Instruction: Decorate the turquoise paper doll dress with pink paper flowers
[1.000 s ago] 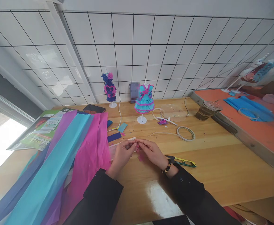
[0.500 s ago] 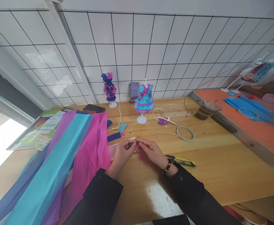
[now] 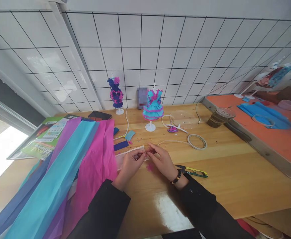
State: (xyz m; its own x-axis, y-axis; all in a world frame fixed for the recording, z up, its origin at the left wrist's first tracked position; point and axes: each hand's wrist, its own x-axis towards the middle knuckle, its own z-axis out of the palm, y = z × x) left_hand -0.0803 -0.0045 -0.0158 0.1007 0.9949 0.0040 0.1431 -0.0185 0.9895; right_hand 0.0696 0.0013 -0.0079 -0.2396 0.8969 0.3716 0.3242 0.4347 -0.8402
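My left hand [image 3: 131, 163] is closed in a pinch above the middle of the table. My right hand [image 3: 163, 162], with a dark bead bracelet at the wrist, pinches right against its fingertips. Whatever lies between the fingers is too small to make out. A pale flat strip [image 3: 119, 160] lies under and behind my left hand, partly covered by it. Just below the right fingers is a small pink piece [image 3: 149, 167], partly hidden. A yellow and black utility knife [image 3: 195, 171] lies beside my right wrist.
Long crepe paper sheets, pink [image 3: 95, 156] and turquoise [image 3: 53, 179], cover the left side. Two small dresses, turquoise [image 3: 153, 106] and dark blue [image 3: 116, 96], stand on white stands. A tape roll [image 3: 197, 142] and a lidded cup [image 3: 220, 118] are at right.
My right fingers have shifted and lifted slightly, with the fingertips still meeting those of my left hand. Less pink shows beneath them. The left hand has barely moved.
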